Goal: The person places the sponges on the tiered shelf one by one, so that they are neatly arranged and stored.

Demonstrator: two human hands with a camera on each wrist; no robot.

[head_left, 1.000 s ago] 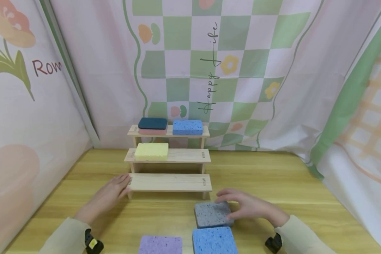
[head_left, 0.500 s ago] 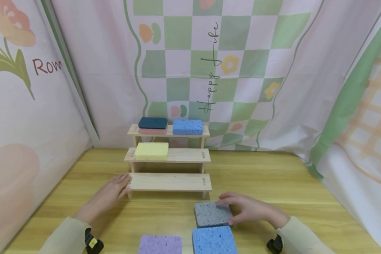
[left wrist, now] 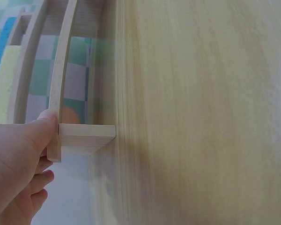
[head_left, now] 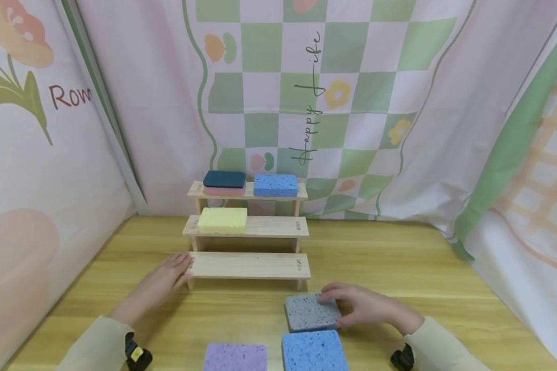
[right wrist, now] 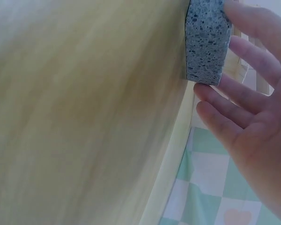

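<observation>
A three-step wooden rack [head_left: 255,266] stands on the table, and my left hand [head_left: 160,286] grips the left end of its lowest step. In the left wrist view the thumb of that hand [left wrist: 21,164] presses on the board's front edge, the other fingers curled behind it. A speckled grey sponge [head_left: 308,312] lies flat on the table in front of the rack's right end. My right hand [head_left: 364,305] holds it at its right side, thumb near the front corner and fingers at the back. The right wrist view shows the sponge's side [right wrist: 207,44] between thumb and fingers.
A blue sponge [head_left: 313,351] lies just in front of the grey one, with a purple sponge [head_left: 235,357] to its left. The top step bears a dark-topped pink sponge [head_left: 225,183] and another blue sponge [head_left: 275,185]. A yellow sponge [head_left: 223,220] sits on the middle step.
My right hand has shifted slightly right, its fingers settling along the grey sponge's right side. The sponge has stayed in place. My left hand has kept its hold on the rack.
</observation>
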